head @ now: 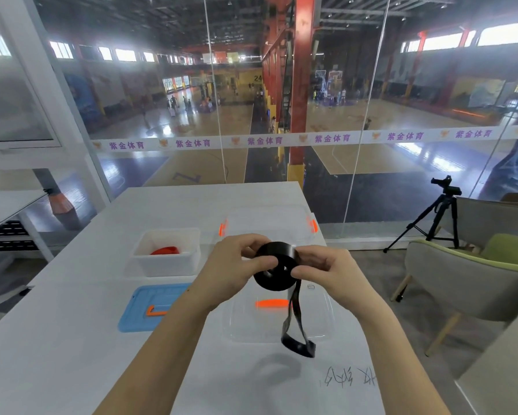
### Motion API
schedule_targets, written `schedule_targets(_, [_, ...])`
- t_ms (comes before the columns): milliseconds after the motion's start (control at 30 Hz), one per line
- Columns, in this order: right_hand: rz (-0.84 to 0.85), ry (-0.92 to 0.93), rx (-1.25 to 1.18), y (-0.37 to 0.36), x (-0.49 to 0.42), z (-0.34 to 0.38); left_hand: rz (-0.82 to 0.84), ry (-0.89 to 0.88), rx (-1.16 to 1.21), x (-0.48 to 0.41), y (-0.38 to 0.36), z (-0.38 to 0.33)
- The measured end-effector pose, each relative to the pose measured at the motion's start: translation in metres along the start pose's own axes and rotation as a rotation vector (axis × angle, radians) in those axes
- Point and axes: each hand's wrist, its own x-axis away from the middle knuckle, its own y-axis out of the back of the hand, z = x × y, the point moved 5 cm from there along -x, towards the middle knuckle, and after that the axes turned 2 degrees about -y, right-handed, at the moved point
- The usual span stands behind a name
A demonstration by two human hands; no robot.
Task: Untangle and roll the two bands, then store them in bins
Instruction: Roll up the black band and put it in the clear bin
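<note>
Both hands hold the black band above the tabletop; the left hand pinches the rolled coil from its left side, its grip clamped on the roll; the right hand pinches the coil's right edge, its grip likewise tight on the band; the unrolled tail hangs in a loop over a clear lid; the red band lies in the white bin to the left; a blue lid lies nearer.
</note>
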Motion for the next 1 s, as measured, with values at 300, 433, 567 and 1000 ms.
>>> schedule_targets(300, [-0.069,0.034,-0.009,0.0,0.003,0.0,-0.023,0.089,0.289,0.005,-0.001,0.006])
schedule_targets(433, [-0.059,0.038,-0.012,0.002,0.006,0.001,0.026,0.086,0.305,0.009,-0.003,0.004])
schedule_targets(567, [0.01,0.02,0.134,0.001,0.01,0.003,0.114,0.058,0.11,0.008,0.002,0.005])
schedule_targets(1000, [-0.063,0.019,-0.08,-0.004,0.013,0.005,-0.052,0.044,0.26,0.017,-0.006,-0.001])
